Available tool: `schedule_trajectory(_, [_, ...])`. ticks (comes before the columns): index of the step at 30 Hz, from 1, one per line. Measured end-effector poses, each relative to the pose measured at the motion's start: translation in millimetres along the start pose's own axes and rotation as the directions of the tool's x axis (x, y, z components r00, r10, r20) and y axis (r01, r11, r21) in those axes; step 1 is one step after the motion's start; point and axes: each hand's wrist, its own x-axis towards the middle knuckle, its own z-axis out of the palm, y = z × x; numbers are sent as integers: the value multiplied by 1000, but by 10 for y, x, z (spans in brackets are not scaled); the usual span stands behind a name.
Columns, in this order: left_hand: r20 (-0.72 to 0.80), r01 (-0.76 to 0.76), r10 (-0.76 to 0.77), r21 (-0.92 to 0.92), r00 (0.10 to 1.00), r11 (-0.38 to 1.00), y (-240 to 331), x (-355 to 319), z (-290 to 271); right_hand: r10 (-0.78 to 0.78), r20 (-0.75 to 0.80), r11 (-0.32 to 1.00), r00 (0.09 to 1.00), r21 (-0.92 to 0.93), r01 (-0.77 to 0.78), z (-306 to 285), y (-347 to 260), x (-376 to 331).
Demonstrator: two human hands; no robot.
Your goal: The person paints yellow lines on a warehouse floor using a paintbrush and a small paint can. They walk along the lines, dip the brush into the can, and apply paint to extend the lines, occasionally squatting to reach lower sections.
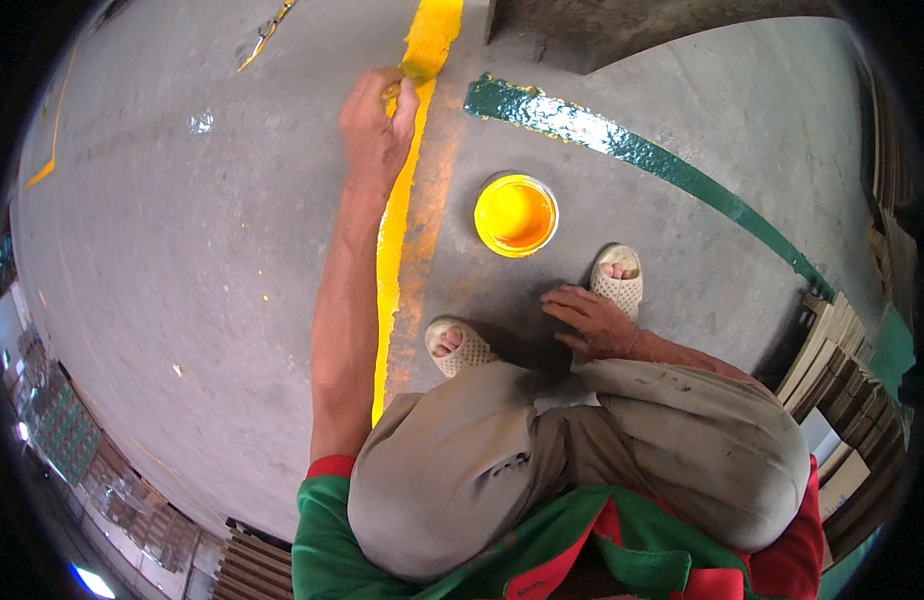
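Grey concrete floor [232, 200] runs wide off to the left, so that's the roomy side. Right side's tighter: a wet-looking green stripe [672, 170] curves across to some stacked boards [832, 345], and a dark slab [622, 30] sits along the far edge. Yellow line [390, 260] goes near to far with a slightly wavy left edge, and a worn orange strip [427, 200] hugs its right side. Left hand [377, 115] is pinching a brush [418, 72] right on the line at the far end. Right hand [594, 322] has nothing in it, fingers loosely spread, just beside the right shoe [624, 288]. Paint can [512, 251] stands upright between line and stripe, floor showing all round it, well ahead of the left shoe [462, 348].

Hard to see: most of the brush handle's inside the grip, and the bristles blur into the yellow. Far end of the line gets cut off by the frame, near end goes behind the left knee [432, 460]. Can't tell how deep the paint is.
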Motion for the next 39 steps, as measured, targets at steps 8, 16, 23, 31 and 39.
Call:
schedule_trajectory(8, [-79,65,-64,14,995,998,127,72,-107,-3,1,1000,1000,13,3,-24,-20,15])
schedule_trajectory(16, [-24,57,-58,-40,998,998,10,-188,-92,-16,-13,1000,1000,-13,16,7,3,11])
schedule_trajectory(23, [-98,93,-93,-5,991,996,173,-6,-93,-3,9,1000,1000,-3,3,-14,-7,10])
schedule_trajectory(31, [0,110,-110,-16,994,994,144,-389,-203,22,14,1000,1000,-11,-21,23,9,-4])
schedule_trajectory(39, [-77,164,-162,14,984,986,287,-95,-116,7,10,1000,1000,-15,-7,-29,-38,28])
